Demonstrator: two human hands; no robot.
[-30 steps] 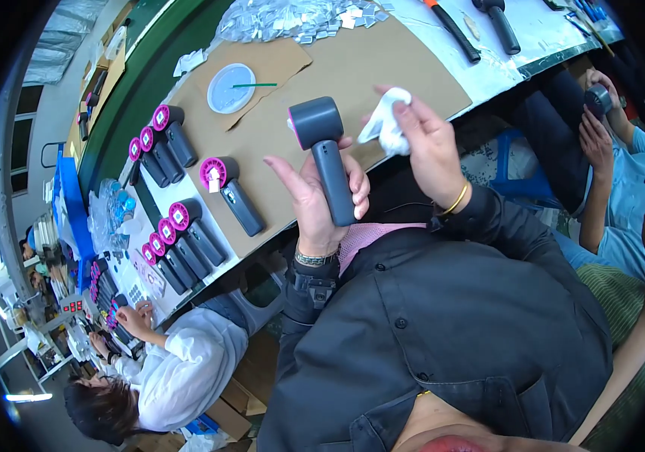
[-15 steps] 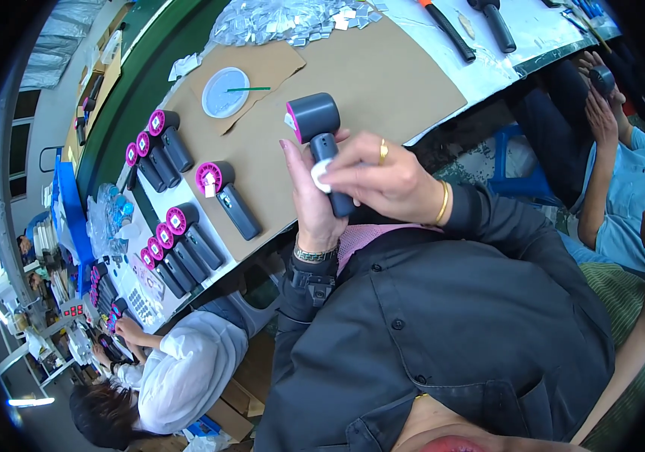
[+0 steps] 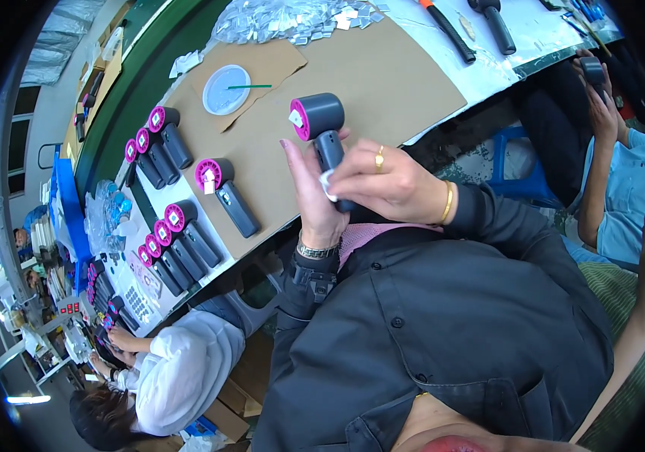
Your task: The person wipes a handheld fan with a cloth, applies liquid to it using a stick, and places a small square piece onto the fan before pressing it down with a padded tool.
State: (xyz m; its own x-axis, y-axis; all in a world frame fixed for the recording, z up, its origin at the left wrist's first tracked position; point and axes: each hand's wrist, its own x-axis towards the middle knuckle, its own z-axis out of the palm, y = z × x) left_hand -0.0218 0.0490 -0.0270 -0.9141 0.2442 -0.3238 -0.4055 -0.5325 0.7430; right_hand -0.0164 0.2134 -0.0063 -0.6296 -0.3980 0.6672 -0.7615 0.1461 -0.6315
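We hold a grey hair dryer (image 3: pixel 321 128) with a pink end upright above the desk (image 3: pixel 382 68): our left hand (image 3: pixel 309 197) grips its handle, our right hand (image 3: pixel 382 184) presses a white cloth (image 3: pixel 327 183) against it. Left of the dryer lies another dryer (image 3: pixel 226 194); beyond it sits a round dish (image 3: pixel 226 89).

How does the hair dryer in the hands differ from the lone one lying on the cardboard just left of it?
The held hair dryer is lifted off the cardboard, gripped by the left hand while the right hand presses a white cloth to its handle; the lone hair dryer lies flat, untouched. The held one's handle is mostly covered; the lying one's shows fully. Both are dark grey with a pink end ring.
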